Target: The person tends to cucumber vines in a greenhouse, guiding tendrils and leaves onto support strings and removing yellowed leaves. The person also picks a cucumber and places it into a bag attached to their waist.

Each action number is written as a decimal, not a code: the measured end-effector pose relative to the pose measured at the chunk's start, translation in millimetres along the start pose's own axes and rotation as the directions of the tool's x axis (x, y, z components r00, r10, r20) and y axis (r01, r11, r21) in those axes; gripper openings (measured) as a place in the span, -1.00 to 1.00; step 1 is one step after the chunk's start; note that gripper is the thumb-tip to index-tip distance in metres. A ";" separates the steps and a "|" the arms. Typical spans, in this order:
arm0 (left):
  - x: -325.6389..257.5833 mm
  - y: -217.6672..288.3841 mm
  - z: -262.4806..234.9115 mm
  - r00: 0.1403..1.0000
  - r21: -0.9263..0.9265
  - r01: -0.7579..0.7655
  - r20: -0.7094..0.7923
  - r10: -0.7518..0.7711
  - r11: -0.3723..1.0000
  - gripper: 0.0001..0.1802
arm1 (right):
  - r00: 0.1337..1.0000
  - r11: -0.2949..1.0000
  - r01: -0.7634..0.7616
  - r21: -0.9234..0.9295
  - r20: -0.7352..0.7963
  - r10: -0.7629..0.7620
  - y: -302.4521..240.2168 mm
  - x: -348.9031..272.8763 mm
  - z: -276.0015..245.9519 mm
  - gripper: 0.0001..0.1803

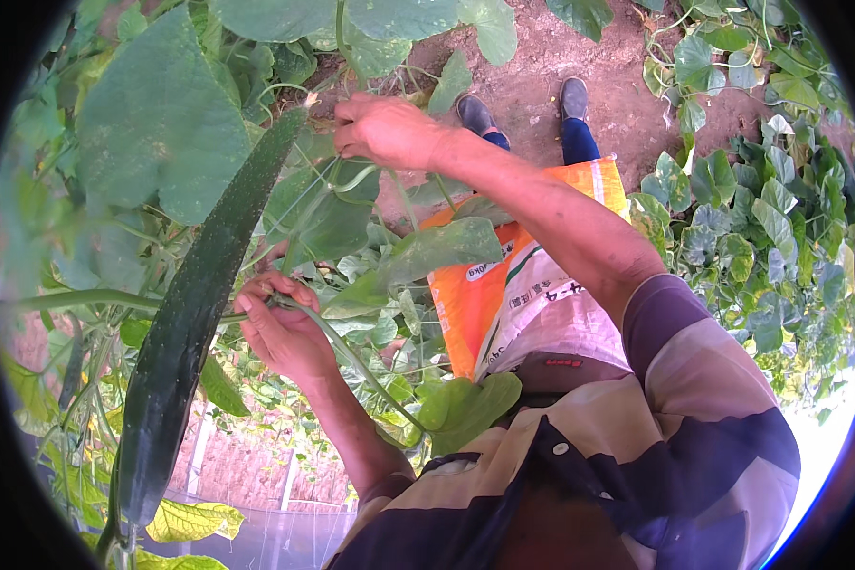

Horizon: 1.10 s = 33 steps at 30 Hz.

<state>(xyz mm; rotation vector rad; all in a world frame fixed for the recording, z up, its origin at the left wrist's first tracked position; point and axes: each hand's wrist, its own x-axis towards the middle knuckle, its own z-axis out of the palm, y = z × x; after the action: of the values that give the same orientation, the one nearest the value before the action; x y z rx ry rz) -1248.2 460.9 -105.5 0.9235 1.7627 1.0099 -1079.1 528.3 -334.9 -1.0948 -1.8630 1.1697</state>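
Observation:
A long dark green cucumber (204, 304) hangs at the left, close to the camera, with a dried blossom at its upper tip. To its right, my left hand (290, 328) is closed, thumb and fingers pinching a green cucumber vine (356, 356). Higher up, my right hand (389, 131) has its fingers curled together among thin stems and leaves, just right of the cucumber's tip. What lies in those fingers is hidden. Thin tendrils (337, 185) run down between the two hands.
Broad leaves (161, 123) crowd the left and top. An orange and white woven sack (465, 304) hangs at my waist. My shoes (477, 114) stand on bare soil (627, 104). Another leafy row (760, 218) grows at the right. Pale posts (198, 446) rise at lower left.

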 end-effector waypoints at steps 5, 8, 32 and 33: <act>5.2 -9.4 -7.4 1.000 -0.013 0.012 0.005 -0.012 1.000 -0.63 | 0.906 0.424 -0.386 0.820 0.249 0.343 -34.2 8.1 -45.5 -0.75; -0.5 -12.2 -5.2 0.999 -0.024 0.040 -0.028 -0.040 0.999 -0.66 | 0.819 0.547 -0.574 0.609 0.428 0.382 -64.3 -1.3 -90.6 -0.78; 18.1 -42.6 -4.3 0.972 0.099 0.186 0.127 -0.198 0.978 -0.70 | 0.831 0.804 0.424 0.417 -0.532 -0.162 -359.1 46.6 -163.6 -0.64; 20.6 -42.9 9.9 0.975 0.133 0.141 0.151 -0.160 0.981 -0.70 | 0.822 0.834 0.432 0.343 -0.530 -0.207 -356.5 47.1 -171.7 -0.72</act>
<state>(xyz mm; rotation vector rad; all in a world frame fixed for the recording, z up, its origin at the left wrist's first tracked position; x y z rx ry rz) -1253.2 464.8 -153.7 0.9052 1.7433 0.7169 -1058.5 544.8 62.7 -0.6729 -1.2429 0.9513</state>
